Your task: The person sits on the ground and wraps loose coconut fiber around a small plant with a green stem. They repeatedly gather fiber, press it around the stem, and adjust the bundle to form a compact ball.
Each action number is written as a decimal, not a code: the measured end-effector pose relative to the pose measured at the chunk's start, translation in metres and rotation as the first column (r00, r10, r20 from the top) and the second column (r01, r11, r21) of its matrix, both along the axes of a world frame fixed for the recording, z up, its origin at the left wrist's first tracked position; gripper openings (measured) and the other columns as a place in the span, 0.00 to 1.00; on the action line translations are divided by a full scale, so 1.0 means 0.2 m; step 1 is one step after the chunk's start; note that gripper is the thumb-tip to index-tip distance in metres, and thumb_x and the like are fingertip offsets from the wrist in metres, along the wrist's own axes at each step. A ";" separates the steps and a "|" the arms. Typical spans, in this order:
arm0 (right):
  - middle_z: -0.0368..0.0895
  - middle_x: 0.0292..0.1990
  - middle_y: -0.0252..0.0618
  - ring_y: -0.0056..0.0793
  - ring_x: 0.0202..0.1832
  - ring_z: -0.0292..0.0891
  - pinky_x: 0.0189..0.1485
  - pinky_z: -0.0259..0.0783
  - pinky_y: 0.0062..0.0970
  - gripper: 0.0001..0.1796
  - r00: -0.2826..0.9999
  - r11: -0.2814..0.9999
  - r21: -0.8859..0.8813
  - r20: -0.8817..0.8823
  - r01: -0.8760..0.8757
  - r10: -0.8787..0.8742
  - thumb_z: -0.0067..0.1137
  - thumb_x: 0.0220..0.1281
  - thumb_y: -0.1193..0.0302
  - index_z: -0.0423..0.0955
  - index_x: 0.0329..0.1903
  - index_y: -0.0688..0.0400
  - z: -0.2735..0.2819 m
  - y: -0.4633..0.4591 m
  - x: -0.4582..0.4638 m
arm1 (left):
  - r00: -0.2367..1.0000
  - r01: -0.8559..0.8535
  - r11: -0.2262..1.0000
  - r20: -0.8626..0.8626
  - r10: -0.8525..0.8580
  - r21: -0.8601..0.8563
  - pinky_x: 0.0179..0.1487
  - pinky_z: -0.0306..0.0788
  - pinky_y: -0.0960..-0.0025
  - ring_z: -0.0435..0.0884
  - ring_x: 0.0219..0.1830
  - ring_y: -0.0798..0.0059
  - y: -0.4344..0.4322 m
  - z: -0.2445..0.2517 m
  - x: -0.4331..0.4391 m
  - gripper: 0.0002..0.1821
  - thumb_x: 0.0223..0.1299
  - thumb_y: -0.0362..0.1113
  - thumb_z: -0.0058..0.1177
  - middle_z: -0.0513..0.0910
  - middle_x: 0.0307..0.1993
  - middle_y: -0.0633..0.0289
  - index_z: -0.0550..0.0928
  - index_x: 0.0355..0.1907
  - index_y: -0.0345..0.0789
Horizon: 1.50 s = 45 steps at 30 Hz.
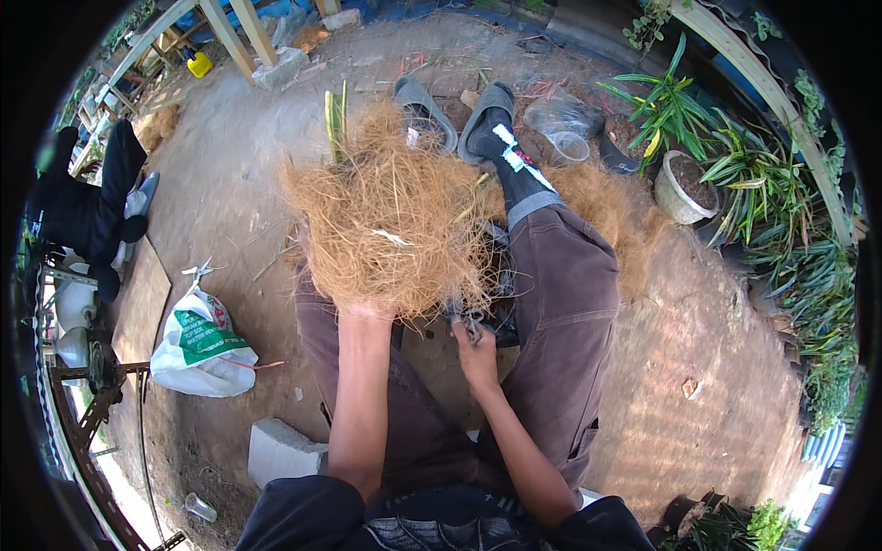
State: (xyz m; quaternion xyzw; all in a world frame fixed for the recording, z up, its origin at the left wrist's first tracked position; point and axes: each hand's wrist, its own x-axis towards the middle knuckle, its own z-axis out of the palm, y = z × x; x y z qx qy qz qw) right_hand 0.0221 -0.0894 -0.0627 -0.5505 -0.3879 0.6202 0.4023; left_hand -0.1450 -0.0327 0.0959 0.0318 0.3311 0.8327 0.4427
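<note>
A large shaggy bundle of coconut fibre is held up between my knees. Green, yellow-edged leaves rise from its far side. My left hand supports the bundle from the near side, its fingers mostly hidden in the fibre. At the bundle's lower right edge, my right hand pinches a dark, thin strip or cord, too small to tell exactly. Dark plastic shows behind it, beside my right leg.
Loose coconut fibre lies beyond my right leg. Potted plants line the right side. A white sack bearing writing and a pale block stand at left. Another person is at far left. Clear plastic lies ahead.
</note>
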 end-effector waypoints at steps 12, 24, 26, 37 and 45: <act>0.68 0.29 0.21 0.09 0.30 0.58 0.33 0.56 0.16 0.11 0.996 0.957 0.288 -0.067 -0.043 0.065 0.59 0.64 0.79 0.78 0.50 0.61 0.61 0.15 0.27 | 0.879 0.290 0.890 0.271 -0.393 0.351 0.55 0.80 0.46 0.83 0.52 0.53 0.07 -0.33 -0.03 0.25 0.67 0.51 0.51 0.83 0.52 0.53 0.78 0.59 0.37; 0.55 0.24 0.22 0.16 0.21 0.51 0.24 0.52 0.20 0.20 0.838 0.835 -0.547 -0.424 0.066 -0.344 0.47 0.77 0.47 0.73 0.44 0.49 0.16 -0.13 0.10 | 0.769 0.449 0.820 0.314 -0.557 0.354 0.52 0.82 0.48 0.85 0.49 0.53 0.32 -0.70 -0.06 0.25 0.72 0.53 0.46 0.85 0.51 0.52 0.79 0.59 0.36; 0.64 0.29 0.25 0.17 0.26 0.62 0.31 0.65 0.19 0.13 0.916 0.867 -0.496 -0.330 0.037 -0.228 0.52 0.75 0.57 0.74 0.52 0.51 0.08 -0.18 0.05 | 0.748 0.458 0.788 0.301 -0.592 0.411 0.52 0.82 0.48 0.85 0.48 0.53 0.29 -0.74 -0.03 0.25 0.73 0.52 0.44 0.85 0.51 0.53 0.79 0.59 0.36; 0.57 0.19 0.20 0.11 0.17 0.50 0.19 0.47 0.21 0.20 0.935 0.964 -0.066 -0.236 0.258 -0.266 0.53 0.76 0.51 0.66 0.30 0.48 0.28 -0.08 0.16 | 0.751 0.463 0.819 0.341 -0.566 0.340 0.48 0.82 0.50 0.85 0.46 0.56 0.30 -1.02 -0.09 0.24 0.74 0.52 0.40 0.86 0.48 0.54 0.81 0.56 0.36; 0.57 0.15 0.21 0.17 0.13 0.51 0.18 0.47 0.24 0.21 0.913 0.791 -0.585 -0.201 0.178 -0.354 0.51 0.77 0.51 0.63 0.28 0.45 -0.10 -0.28 0.10 | 0.761 0.448 0.819 0.329 -0.560 0.358 0.50 0.82 0.49 0.85 0.47 0.56 0.29 -1.07 -0.05 0.24 0.74 0.51 0.40 0.85 0.49 0.53 0.80 0.56 0.37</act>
